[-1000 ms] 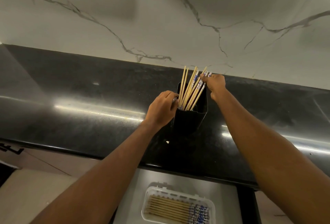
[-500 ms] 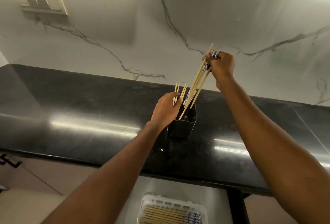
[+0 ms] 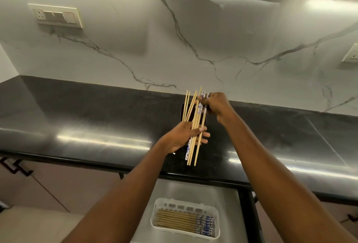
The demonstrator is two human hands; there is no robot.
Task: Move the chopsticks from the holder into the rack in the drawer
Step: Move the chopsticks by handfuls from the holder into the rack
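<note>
My right hand (image 3: 214,105) grips the top ends of a bundle of wooden chopsticks (image 3: 194,145), some with blue-patterned ends. The bundle is out of the holder and hangs in front of it, tips down over the counter. My left hand (image 3: 184,136) closes round the bundle's middle, thumb across the sticks. The black holder (image 3: 183,109) stands on the counter behind my hands, with a few chopsticks (image 3: 186,101) still upright in it. Below, the white rack (image 3: 217,221) lies in the open drawer (image 3: 174,190) with several chopsticks (image 3: 178,220) laid flat in it.
The glossy black counter (image 3: 87,122) runs left to right, its front edge above the drawer. A white marble backsplash (image 3: 174,48) rises behind it with a switch plate (image 3: 56,15) at upper left and a socket (image 3: 351,53) at the right edge.
My right hand lifted the bundle of chopsticks clear of the holder and brought it toward me. My left hand left the holder and took the bundle's middle.
</note>
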